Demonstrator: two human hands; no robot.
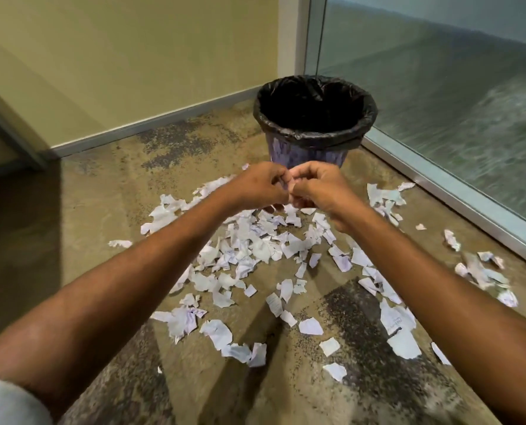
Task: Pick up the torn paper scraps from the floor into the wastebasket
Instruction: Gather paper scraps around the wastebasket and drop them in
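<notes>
Both hands are held up together, just in front of the wastebasket. The left hand and the right hand have their fingers curled tight, and they pinch one small scrap between them. Most of it is hidden. The other paper scraps lie below the hands, spread over the middle of the floor. The wastebasket stands in the far corner.
</notes>
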